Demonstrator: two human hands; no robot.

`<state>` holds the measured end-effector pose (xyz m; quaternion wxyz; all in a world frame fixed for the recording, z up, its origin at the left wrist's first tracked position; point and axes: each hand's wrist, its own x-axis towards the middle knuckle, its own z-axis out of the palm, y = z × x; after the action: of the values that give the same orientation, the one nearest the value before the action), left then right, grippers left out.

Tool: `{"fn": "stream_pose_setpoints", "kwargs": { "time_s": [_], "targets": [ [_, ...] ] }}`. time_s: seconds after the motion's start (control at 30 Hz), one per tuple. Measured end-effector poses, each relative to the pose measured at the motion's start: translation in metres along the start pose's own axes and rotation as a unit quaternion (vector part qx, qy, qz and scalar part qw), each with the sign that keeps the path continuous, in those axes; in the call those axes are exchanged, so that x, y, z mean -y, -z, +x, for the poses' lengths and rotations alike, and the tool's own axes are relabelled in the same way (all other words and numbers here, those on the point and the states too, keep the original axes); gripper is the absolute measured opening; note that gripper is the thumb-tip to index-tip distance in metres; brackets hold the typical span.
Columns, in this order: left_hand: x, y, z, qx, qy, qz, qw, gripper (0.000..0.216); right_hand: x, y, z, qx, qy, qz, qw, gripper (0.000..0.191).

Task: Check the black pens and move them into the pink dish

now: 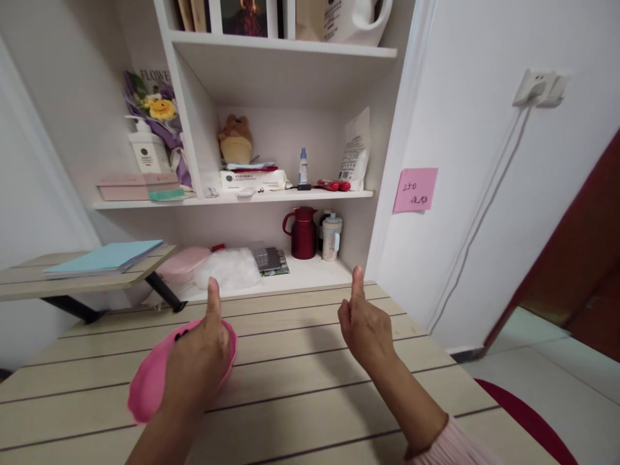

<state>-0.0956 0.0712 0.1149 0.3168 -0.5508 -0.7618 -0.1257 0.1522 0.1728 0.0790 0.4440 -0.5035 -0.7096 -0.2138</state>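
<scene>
My left hand (201, 352) is raised over a pink dish (148, 384) with a wavy rim, covering much of it. Its index finger points up and the other fingers look folded, with nothing visible in them. Small dark items (181, 334) show in the dish beside this hand; their kind is too small to tell. To the right, above the slatted wooden table (285, 374), my right hand (365, 326) also has its index finger up. Its remaining fingers are curled in, and I see nothing held there. Both palms are turned away from view.
Behind the table stands a white shelf unit (285, 46). Its lowest level holds a dark red jug (303, 234), a pale cup (331, 237) and a clear plastic bag (230, 268). A raised stand (121, 278) at left carries blue papers (106, 257). A power cord (477, 219) hangs at right.
</scene>
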Motion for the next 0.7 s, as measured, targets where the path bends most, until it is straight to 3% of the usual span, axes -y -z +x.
{"fn": "stream_pose_setpoints", "kwargs": {
  "time_s": [0.27,0.57,0.7],
  "targets": [
    [-0.019,-0.004,-0.004,-0.003,-0.044,0.017,0.999,0.064,-0.004,-0.005,-0.001,-0.004,-0.003,-0.048,0.999,0.065],
    [-0.016,-0.006,-0.002,0.022,-0.026,0.01,0.999,0.065,-0.006,-0.011,-0.003,0.002,0.007,-0.066,0.998,0.061],
    [-0.016,-0.004,-0.003,0.03,-0.013,-0.022,0.999,0.062,-0.003,-0.008,-0.004,-0.016,0.016,-0.021,1.0,0.053]
  ]
}}
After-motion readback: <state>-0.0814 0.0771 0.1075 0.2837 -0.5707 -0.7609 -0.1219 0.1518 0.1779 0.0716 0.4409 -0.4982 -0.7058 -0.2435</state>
